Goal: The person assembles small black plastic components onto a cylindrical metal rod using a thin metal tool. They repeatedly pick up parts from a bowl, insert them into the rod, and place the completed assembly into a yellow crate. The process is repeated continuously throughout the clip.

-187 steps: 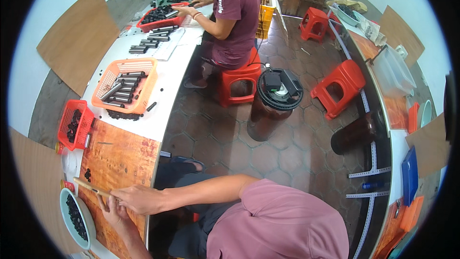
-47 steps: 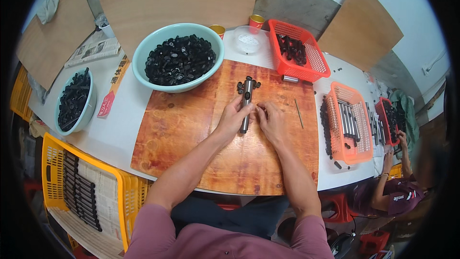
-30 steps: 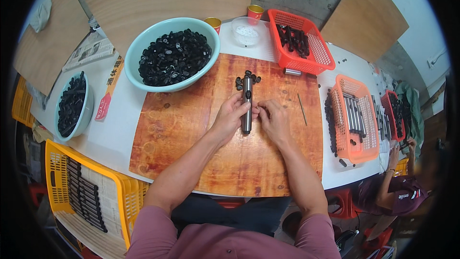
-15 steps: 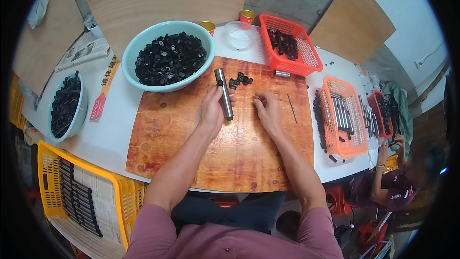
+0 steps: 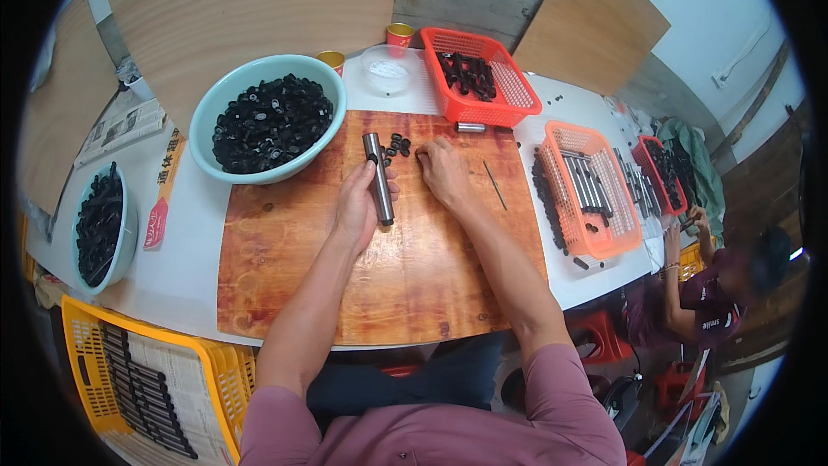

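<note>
My left hand (image 5: 352,203) is closed around a shiny metal tube (image 5: 379,185), held slanting over the wooden board. A dark spot, a hole or a black insert, shows on the tube's side near my thumb. Just right of the tube's upper part lies a small cluster of black oval pieces (image 5: 397,145) on the board. My right hand (image 5: 446,174) has come beside that cluster, its fingers curled and the fingertips drawn together. Whatever is between them is too small to make out. A thin metal rod (image 5: 495,185) lies on the board to the right of this hand.
A large pale-green basin (image 5: 200,134) of black pieces stands at the board's (image 5: 431,293) far left. A red basket (image 5: 483,112) with black parts and a short metal tube (image 5: 470,128) are behind. An orange basket (image 5: 604,246) holds metal tubes. A co-worker (image 5: 703,293) sits at right.
My right hand has moved left and away from me, close to the black oval pieces. My left hand still grips the metal tube. The whole view has shifted a little.
</note>
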Tool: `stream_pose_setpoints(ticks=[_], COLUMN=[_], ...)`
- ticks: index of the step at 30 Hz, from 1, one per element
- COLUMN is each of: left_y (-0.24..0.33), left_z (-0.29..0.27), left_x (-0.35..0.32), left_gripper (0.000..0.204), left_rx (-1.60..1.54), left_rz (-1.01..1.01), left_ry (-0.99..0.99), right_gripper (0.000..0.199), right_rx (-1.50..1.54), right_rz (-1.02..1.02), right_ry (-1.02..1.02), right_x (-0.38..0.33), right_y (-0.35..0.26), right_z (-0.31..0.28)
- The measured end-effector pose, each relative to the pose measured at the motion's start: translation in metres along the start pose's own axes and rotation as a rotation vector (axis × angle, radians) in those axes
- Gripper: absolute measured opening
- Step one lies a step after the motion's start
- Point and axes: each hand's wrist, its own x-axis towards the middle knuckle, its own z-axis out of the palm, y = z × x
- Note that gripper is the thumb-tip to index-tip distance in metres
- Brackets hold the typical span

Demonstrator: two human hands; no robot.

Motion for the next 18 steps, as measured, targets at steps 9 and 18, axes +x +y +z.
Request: stream_pose_setpoints(ticks=[9, 18], left_y=[0.0, -0.002], left_z=[0.002, -0.001], left_x=[0.001, 0.003], left_gripper=[0.028, 0.03], left_rx=[-0.007, 0.005], left_rz=[-0.022, -0.027], left_ry=[-0.002, -0.028], right_gripper=[0.009, 0.011], right_rx=[0.084, 0.117], right_rz=[-0.043, -0.103], right_ry=[0.0, -0.079], right_x=[0.0, -0.026], right_y=[0.007, -0.004], right_z=[-0.003, -0.023])
